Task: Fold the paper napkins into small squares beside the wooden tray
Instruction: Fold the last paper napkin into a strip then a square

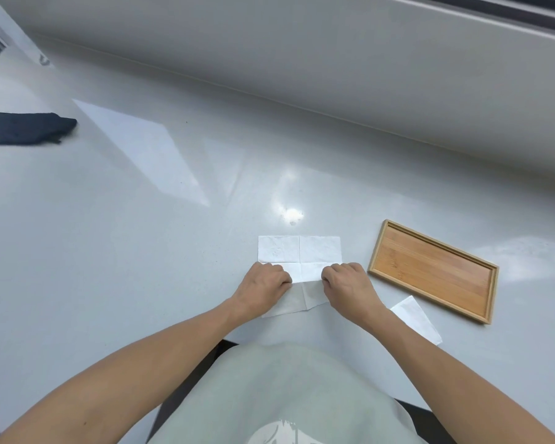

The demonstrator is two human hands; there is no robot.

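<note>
A: Head view, and the white napkin (302, 253) lies flat on the pale grey table (141, 251), straight in front of the person and just left of the wooden tray (430, 270). Crease lines cross it, marking it into squares.

B: And the near half?

A: It looks doubled over; a thinner, greyer layer shows between the wrists. The left hand (263, 283) has its fingers curled, pinching the paper at the left side. The right hand (346, 282) pinches it the same way at the right side, knuckles up.

B: Anything beside it?

A: A second white napkin (417, 318) lies close to the tray's near corner, partly hidden by the right forearm. The tray sits at a slant. Far left, a dark cloth (23, 128) rests on the table, well apart.
</note>
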